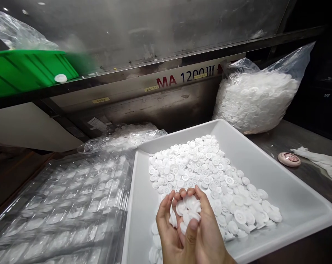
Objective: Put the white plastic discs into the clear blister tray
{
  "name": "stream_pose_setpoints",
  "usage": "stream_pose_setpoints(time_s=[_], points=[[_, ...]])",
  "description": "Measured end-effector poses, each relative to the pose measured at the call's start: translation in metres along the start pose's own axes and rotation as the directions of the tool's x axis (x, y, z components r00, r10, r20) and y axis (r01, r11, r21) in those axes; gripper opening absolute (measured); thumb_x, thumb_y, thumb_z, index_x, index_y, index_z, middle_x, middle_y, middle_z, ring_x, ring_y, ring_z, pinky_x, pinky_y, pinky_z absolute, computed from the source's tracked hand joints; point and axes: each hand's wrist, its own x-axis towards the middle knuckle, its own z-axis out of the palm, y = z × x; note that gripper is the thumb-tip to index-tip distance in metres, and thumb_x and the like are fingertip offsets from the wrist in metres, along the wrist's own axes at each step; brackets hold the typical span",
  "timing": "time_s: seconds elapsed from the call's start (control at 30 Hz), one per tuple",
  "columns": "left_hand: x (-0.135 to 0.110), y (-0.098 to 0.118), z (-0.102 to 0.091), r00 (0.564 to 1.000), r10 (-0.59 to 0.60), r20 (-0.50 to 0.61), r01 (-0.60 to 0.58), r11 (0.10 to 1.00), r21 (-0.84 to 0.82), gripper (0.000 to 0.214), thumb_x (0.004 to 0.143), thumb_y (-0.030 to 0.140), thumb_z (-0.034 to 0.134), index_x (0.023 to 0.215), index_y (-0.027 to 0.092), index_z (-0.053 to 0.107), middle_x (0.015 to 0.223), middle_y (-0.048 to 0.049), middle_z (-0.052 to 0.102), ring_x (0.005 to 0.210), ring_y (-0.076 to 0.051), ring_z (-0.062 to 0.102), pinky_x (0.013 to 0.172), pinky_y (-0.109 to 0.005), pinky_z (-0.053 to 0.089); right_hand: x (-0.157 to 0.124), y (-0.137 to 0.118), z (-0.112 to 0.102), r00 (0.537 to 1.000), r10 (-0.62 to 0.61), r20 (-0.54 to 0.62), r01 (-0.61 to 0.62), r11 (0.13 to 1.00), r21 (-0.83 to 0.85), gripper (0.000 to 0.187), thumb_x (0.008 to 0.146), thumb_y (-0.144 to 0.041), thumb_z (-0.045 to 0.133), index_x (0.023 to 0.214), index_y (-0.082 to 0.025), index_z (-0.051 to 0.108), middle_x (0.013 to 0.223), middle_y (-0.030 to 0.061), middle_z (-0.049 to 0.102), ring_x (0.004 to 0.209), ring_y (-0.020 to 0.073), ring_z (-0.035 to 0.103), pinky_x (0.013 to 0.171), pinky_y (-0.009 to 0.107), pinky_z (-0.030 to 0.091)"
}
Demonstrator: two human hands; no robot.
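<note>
My left hand and right hand are cupped, nearly closed around a clump of white plastic discs above the white tray. If my grip loosens, discs could slip past its near rim.

Two bare hands, slim fingers, short trimmed fingernails, wrists running off the bottom edge

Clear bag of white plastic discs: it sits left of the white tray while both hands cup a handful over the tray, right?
No: the bag sits right of the white tray, as the head view shows. The left hand and right hand do cup a handful of discs over it.
</note>
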Motion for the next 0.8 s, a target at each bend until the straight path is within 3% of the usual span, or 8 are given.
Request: stream_pose_setpoints(time_s=[0.1, 0.2, 0.37, 0.57, 0.8], points=[[0.002, 0.011, 0.005, 0.966, -0.259, -0.016, 0.241, 0.918, -0.315, 0.044, 0.081, 0.03, 0.055, 0.122, 0.03, 0.039, 0.139, -0.0017, 0.038, 0.124, -0.021, 0.04, 0.099, -0.032, 0.039, 0.001, 0.004, 0.0, 0.997, 0.08, -0.014, -0.078, 0.992, 0.099, 0.029, 0.087, -0.042, 0.043, 0.066, -0.023, 0.043, 0.069, 0.0009, 0.048, 0.066, 0.0148, 0.057, 0.064, 0.032, 0.05], [0.005, 0.017, 0.007, 0.901, -0.433, -0.035, 0.344, 0.76, -0.552, 0.034, 0.083, 0.027, 0.05, 0.117, 0.022, 0.046, 0.13, -0.0072, 0.049, 0.118, -0.021, 0.048, 0.096, -0.028, 0.04, 0.0, 0.006, -0.001, 0.995, 0.1, 0.008, -0.1, 0.986, 0.134, 0.029, 0.085, -0.037, 0.048, 0.062, -0.022, 0.04, 0.064, -0.0004, 0.044, 0.062, 0.0132, 0.052, 0.063, 0.029, 0.048], [0.005, 0.014, 0.011, 0.848, -0.528, -0.042, 0.351, 0.621, -0.701, 0.027, 0.086, 0.019, 0.038, 0.111, 0.017, 0.047, 0.112, -0.01, 0.059, 0.11, -0.022, 0.056, 0.092, -0.031, 0.045, -0.007, 0.005, 0.002, 1.0, 0.013, -0.01, -0.012, 0.994, 0.109, 0.029, 0.087, -0.038, 0.046, 0.064, -0.021, 0.04, 0.061, -0.0033, 0.04, 0.055, 0.0103, 0.041, 0.065, 0.029, 0.046], [0.003, 0.016, 0.015, 0.777, -0.63, -0.011, 0.379, 0.482, -0.79, 0.026, 0.083, 0.013, 0.044, 0.107, 0.021, 0.051, 0.105, -0.0054, 0.064, 0.103, -0.017, 0.06, 0.087, -0.028, 0.049, -0.015, 0.002, 0.004, 0.992, -0.126, -0.032, 0.123, 0.989, -0.084, 0.032, 0.083, -0.04, 0.06, 0.061, -0.019, 0.048, 0.063, -0.0045, 0.038, 0.062, 0.0094, 0.037, 0.074, 0.024, 0.043], [0.005, 0.011, 0.008, 0.75, -0.661, 0.013, 0.376, 0.409, -0.831, 0.024, 0.078, 0.015, 0.051, 0.101, 0.021, 0.055, 0.103, -0.0057, 0.064, 0.101, -0.021, 0.061, 0.082, -0.029, 0.051, -0.012, -0.002, 0.002, 0.999, -0.017, -0.028, 0.016, 0.999, -0.047, 0.032, 0.084, -0.041, 0.056, 0.063, -0.02, 0.044, 0.066, -0.0039, 0.041, 0.064, 0.0099, 0.043, 0.065, 0.022, 0.045]])
